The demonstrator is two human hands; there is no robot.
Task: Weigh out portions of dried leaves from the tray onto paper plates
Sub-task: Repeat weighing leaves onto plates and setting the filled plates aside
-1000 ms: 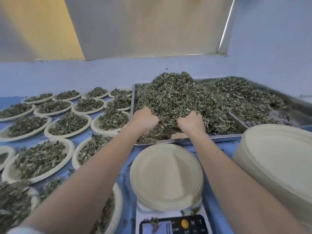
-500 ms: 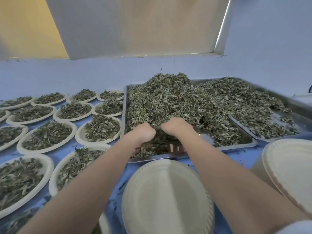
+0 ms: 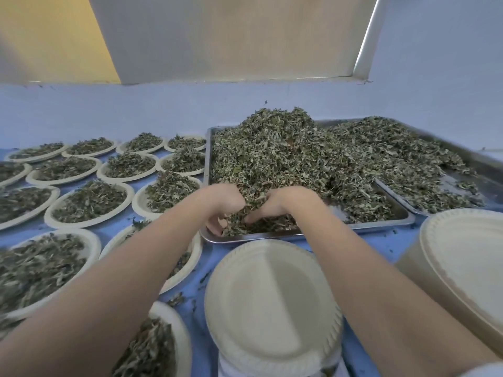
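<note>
A metal tray (image 3: 381, 229) in front of me holds a big heap of dried leaves (image 3: 285, 153). My left hand (image 3: 223, 202) and my right hand (image 3: 283, 202) are both at the heap's near edge, fingers curled around a clump of leaves between them. An empty paper plate (image 3: 269, 303) sits just below the tray, on a white scale whose display is out of view.
Several paper plates filled with leaves (image 3: 89, 202) cover the blue table to the left. A second tray of leaves (image 3: 487, 164) lies at the back right. A tall stack of empty paper plates (image 3: 468, 268) stands at the right.
Both hands have come together and pulled back toward the tray's near edge, gathering leaves between them. The view has shifted, so the scale's display has dropped out of sight.
</note>
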